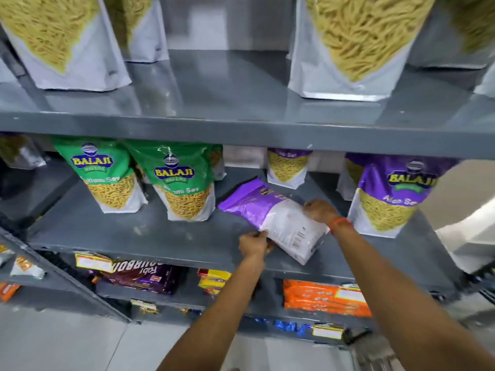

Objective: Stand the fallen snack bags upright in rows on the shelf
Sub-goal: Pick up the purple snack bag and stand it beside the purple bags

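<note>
Fallen purple snack bag flat on grey shelf, long axis slanting back-left, gripped near-end by left hand, far-right edge by right hand.

Both bare forearms reach forward, the left hand curled with fingers pinched together at the fingertips, the right hand palm-down with fingers bent over, an orange band circling its wrist behind the fingers.
</note>
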### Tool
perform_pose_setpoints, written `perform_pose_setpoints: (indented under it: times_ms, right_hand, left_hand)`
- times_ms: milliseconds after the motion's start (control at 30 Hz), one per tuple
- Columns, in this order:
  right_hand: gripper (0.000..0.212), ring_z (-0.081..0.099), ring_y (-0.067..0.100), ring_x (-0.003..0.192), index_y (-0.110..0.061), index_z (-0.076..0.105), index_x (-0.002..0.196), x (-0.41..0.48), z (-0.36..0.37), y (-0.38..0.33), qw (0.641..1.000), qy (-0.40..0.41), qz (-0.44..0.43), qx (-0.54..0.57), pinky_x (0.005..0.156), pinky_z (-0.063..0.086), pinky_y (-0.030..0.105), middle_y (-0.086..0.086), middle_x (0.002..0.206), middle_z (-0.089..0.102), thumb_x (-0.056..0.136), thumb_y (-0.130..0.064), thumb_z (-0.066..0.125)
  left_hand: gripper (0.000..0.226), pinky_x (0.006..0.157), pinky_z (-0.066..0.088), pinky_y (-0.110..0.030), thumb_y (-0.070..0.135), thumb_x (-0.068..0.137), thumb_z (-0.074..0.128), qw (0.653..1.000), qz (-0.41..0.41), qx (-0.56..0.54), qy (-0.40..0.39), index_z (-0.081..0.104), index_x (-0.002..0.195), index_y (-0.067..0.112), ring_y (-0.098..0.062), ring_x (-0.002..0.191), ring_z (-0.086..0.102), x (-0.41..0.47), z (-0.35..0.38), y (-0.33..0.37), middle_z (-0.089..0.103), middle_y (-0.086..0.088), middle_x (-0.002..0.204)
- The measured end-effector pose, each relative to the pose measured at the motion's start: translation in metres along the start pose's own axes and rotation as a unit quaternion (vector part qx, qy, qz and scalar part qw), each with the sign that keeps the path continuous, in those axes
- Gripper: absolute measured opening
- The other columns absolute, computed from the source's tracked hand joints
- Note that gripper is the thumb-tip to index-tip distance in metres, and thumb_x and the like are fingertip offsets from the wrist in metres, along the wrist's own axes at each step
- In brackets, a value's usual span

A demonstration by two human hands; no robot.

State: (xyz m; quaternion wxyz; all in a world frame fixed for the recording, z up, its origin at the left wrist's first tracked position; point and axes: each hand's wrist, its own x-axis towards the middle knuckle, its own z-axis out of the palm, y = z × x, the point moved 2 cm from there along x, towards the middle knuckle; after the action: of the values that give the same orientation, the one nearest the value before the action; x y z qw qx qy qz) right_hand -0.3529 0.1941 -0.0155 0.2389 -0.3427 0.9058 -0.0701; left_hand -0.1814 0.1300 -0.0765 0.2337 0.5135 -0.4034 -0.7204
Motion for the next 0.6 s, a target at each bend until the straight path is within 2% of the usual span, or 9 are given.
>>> perform_pose_setpoints:
  times_ms: [67,167,200,267,333,367,467,533,600]
  right_hand:
    - [0.056,0.047,0.033,0.125,0.000,0.048,0.125,0.012,0.002,0.015,1.000,-0.011,0.023,0.002,0.104,0.037,0.034,0.019,0.137,0.049,0.088,-0.039,0.035]
    - [0.038,0.050,0.039,0.120,0.008,0.052,0.120,0.006,-0.009,0.015,1.000,-0.005,0.011,0.028,0.099,0.040,0.036,0.027,0.133,0.051,0.095,-0.016,0.038]
    - [0.034,0.055,0.038,0.111,0.009,0.057,0.112,0.002,-0.012,0.015,0.998,-0.003,0.011,0.057,0.092,0.045,0.034,0.028,0.131,0.053,0.094,-0.014,0.040]
    - [0.030,0.063,0.024,0.077,0.009,0.064,0.090,0.002,-0.009,0.021,0.993,0.002,0.011,0.118,0.063,0.047,0.023,0.029,0.122,0.059,0.092,-0.014,0.045]
    - [0.025,0.055,0.001,0.049,0.010,0.065,0.096,0.004,-0.001,0.029,0.974,0.020,0.016,0.226,0.047,0.039,0.013,0.030,0.114,0.063,0.088,-0.009,0.050]
    - [0.024,0.050,-0.003,0.042,0.011,0.064,0.098,0.004,0.003,0.033,0.957,0.047,0.022,0.285,0.043,0.036,0.011,0.032,0.109,0.065,0.086,-0.005,0.050]
    - [0.021,0.051,-0.002,0.049,0.008,0.064,0.097,-0.003,0.007,0.034,0.900,0.134,0.018,0.415,0.041,0.036,0.008,0.015,0.089,0.062,0.088,0.000,0.046]
    - [0.019,0.048,0.011,0.059,0.002,0.061,0.079,-0.005,0.007,0.030,0.863,0.182,-0.006,0.470,0.050,0.041,0.021,0.012,0.087,0.055,0.089,0.003,0.045]
    - [0.019,0.047,0.005,0.058,0.004,0.058,0.077,-0.004,0.004,0.026,0.842,0.230,-0.032,0.487,0.052,0.041,0.015,0.013,0.084,0.052,0.090,0.004,0.044]
  left_hand:
    - [0.025,0.034,0.053,-0.026,-0.003,0.083,0.059,1.000,-0.023,-0.018,0.003,0.051,0.061,0.006,-0.012,0.032,0.057,-0.002,-0.001,0.004,0.058,-0.010,0.059]
    - [0.023,0.032,0.051,-0.024,-0.006,0.083,0.057,0.999,-0.035,-0.027,-0.007,0.050,0.064,0.003,-0.009,0.030,0.057,-0.005,-0.003,0.008,0.061,-0.007,0.041]
    - [0.023,0.033,0.051,-0.025,-0.008,0.083,0.056,0.999,-0.034,-0.030,-0.012,0.049,0.064,0.003,-0.009,0.030,0.057,-0.008,-0.003,0.010,0.061,-0.006,0.038]
    - [0.025,0.036,0.052,-0.025,-0.011,0.084,0.052,0.999,-0.024,-0.030,-0.027,0.046,0.066,0.004,-0.008,0.031,0.058,-0.010,-0.004,0.012,0.061,-0.012,0.052]
    - [0.022,0.041,0.054,-0.022,-0.010,0.086,0.052,0.999,0.010,-0.024,-0.039,0.048,0.069,0.004,-0.006,0.035,0.060,-0.016,-0.007,0.015,0.059,-0.012,0.068]
    - [0.014,0.044,0.055,-0.020,-0.007,0.087,0.052,0.998,0.035,-0.022,-0.046,0.053,0.075,0.001,-0.005,0.039,0.062,-0.017,-0.007,0.016,0.060,-0.011,0.073]
    - [0.010,0.062,0.059,-0.027,0.001,0.089,0.054,0.989,0.136,-0.011,-0.051,0.064,0.089,0.001,-0.010,0.062,0.067,-0.013,-0.006,0.021,0.064,-0.009,0.084]
    - [0.020,0.078,0.056,-0.041,0.008,0.089,0.056,0.975,0.216,0.027,-0.038,0.067,0.077,0.020,-0.020,0.078,0.063,-0.006,-0.004,0.032,0.066,-0.006,0.078]
    - [0.023,0.078,0.053,-0.046,0.020,0.086,0.054,0.954,0.284,0.091,-0.015,0.062,0.067,0.030,-0.018,0.077,0.058,0.000,0.000,0.046,0.064,-0.008,0.072]
